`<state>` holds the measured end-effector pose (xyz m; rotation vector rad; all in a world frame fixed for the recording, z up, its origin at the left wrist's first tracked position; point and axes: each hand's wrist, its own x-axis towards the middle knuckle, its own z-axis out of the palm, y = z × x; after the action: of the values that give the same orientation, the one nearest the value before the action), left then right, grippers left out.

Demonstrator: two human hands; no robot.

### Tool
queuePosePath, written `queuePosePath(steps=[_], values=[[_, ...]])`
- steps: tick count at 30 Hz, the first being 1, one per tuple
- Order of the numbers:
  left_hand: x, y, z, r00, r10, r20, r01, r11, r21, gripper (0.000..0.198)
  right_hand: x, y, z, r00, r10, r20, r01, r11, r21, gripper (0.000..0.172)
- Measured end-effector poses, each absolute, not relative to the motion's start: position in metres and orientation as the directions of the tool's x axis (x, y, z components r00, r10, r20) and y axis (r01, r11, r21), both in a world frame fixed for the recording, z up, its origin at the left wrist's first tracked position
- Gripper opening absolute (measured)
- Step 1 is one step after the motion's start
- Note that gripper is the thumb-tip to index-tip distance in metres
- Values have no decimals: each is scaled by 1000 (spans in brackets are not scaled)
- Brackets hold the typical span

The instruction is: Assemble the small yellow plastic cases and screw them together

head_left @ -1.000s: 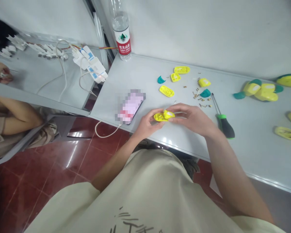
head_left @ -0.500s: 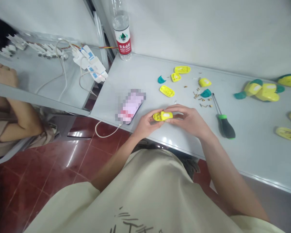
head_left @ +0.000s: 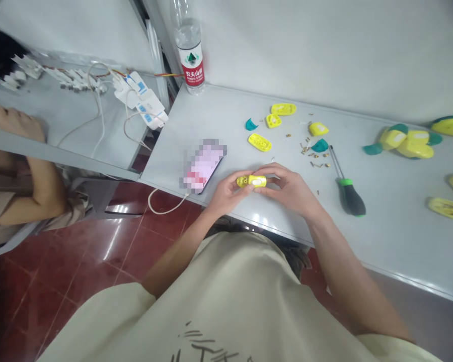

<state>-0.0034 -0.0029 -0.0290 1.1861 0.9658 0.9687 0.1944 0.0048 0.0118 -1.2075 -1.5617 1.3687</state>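
My left hand and my right hand together pinch a small yellow plastic shell, which looks like two halves pressed together. Their fingers hide part of it. Just beyond my hands, more yellow shell pieces and teal plastic caps lie on the pale grey bench. Scattered near them are several small brass inserts. A green-and-black screwdriver lies to the right of my right hand.
A phone, its image blurred, lies left of my hands with a cable hanging over the bench edge. A water bottle stands at the wall. Assembled yellow-teal pieces lie at right. A co-worker's arm rests at a neighbouring bench.
The yellow shell has gone from an open, angled shape to a compact, closed one between my fingers. My hands have drawn slightly closer together. The co-worker's hand has shifted.
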Motion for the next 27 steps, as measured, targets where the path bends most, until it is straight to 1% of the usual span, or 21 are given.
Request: queuePosePath(steps=[4, 6, 9, 13, 17, 22, 25, 27], values=[[-2, -3, -29, 306, 952, 4, -104, 29, 994, 39, 198, 3, 4, -229, 956, -184, 156, -150, -976, 41], [-3, -4, -30, 297, 954, 37, -82, -14, 997, 37, 199, 3, 0, -198, 958, -207, 152, -179, -972, 42], [-3, -5, -31, 286, 957, 45, -49, -33, 998, 38, 197, 1, -3, -175, 965, -193, 133, -171, -976, 40], [-2, -6, -36, 267, 964, -14, 2, 14, 1000, 44, 191, -1, -3, -128, 979, -161, 148, -142, -979, 33], [0, -7, -41, 203, 979, -25, 56, 14, 998, 38, 183, -6, -1, -83, 988, -132, 177, -115, -978, 26], [1, -9, -43, 161, 987, 8, 46, -16, 999, 35, 179, -10, -2, -52, 993, -101, 199, -89, -976, 22], [1, -9, -43, 174, 985, 1, 69, -14, 998, 37, 183, -10, -2, -104, 990, -95, 192, -74, -979, 24], [1, -8, -43, 187, 982, -3, 91, -14, 996, 39, 186, -9, -2, -165, 980, -110, 180, -79, -980, 29]])
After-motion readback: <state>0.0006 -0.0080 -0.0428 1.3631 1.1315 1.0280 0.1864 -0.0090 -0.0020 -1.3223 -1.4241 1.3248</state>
